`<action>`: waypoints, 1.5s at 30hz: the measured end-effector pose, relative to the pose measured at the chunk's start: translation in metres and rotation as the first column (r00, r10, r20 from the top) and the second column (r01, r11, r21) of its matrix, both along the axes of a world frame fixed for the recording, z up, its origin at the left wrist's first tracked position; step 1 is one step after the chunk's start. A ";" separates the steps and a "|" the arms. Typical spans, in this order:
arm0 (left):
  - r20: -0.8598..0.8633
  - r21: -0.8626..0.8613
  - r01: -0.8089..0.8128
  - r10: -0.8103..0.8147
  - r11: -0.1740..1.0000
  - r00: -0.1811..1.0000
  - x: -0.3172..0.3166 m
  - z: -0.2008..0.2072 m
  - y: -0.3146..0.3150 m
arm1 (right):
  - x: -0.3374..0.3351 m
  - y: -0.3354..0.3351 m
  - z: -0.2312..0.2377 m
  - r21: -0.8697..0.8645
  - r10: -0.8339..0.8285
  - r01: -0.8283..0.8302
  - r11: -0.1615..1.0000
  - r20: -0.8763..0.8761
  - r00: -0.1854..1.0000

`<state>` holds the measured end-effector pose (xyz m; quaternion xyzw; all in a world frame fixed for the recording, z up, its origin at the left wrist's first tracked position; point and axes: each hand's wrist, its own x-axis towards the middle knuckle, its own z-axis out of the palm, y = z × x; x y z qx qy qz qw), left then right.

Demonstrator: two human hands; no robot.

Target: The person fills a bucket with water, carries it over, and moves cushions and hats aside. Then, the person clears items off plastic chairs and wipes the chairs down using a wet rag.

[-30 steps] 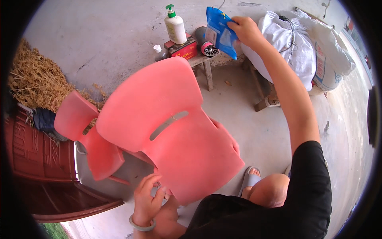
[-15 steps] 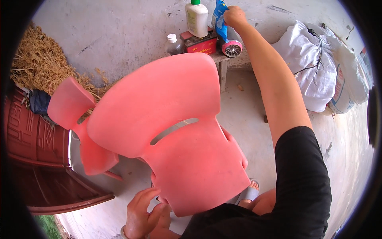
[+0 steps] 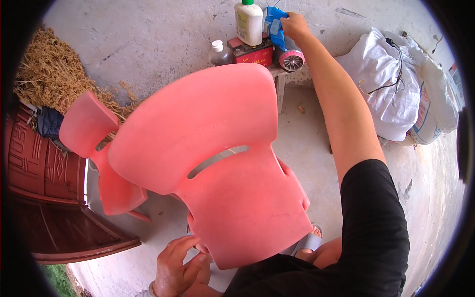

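Note:
At the far side, my right hand (image 3: pixel 297 27) pinches the right edge of a blue soft packet (image 3: pixel 274 24). The packet leans over a dark cylinder with a pink rim and a spoked silver end (image 3: pixel 292 61). Left of it, a white bottle with a green cap (image 3: pixel 249 24) stands on a red and black box (image 3: pixel 254 53). My left hand (image 3: pixel 175 265) is open, fingers bent and apart, beside the near left corner of a pink plastic chair (image 3: pixel 247 208). Nothing shows between its fingers.
A smaller pink chair (image 3: pixel 89 126) stands at left, before a heap of dry straw (image 3: pixel 47 72) and a dark red panelled door (image 3: pixel 44 168). A dark bottle with a white cap (image 3: pixel 219 54) shares the bench (image 3: pixel 280 74). White sacks (image 3: pixel 391 99) lie at right.
The blue packet has tipped from upright and now shows more of its broad face. My right hand has come slightly lower and to the right with it. My left hand has stayed put.

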<state>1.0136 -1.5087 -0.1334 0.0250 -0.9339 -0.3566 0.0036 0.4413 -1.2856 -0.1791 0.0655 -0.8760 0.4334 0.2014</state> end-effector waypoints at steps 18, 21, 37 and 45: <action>0.016 -0.043 -0.037 0.038 0.998 0.999 0.005 0.008 -0.005 | 0.126 0.031 0.007 -0.366 0.307 -0.289 0.884 -0.011 0.952; -0.006 0.013 -0.070 0.071 0.997 0.997 0.004 0.006 -0.007 | 0.238 0.076 -0.018 -0.179 0.412 -0.373 0.910 0.306 0.858; 0.719 0.489 -0.648 0.151 0.584 0.679 -0.015 -0.127 -0.053 | 0.554 0.150 -0.101 -0.621 0.490 0.149 0.769 0.723 0.486; 0.695 0.488 -0.583 0.114 0.650 0.710 -0.013 -0.141 -0.050 | 0.523 0.114 -0.117 -0.764 0.591 0.115 0.635 0.576 0.565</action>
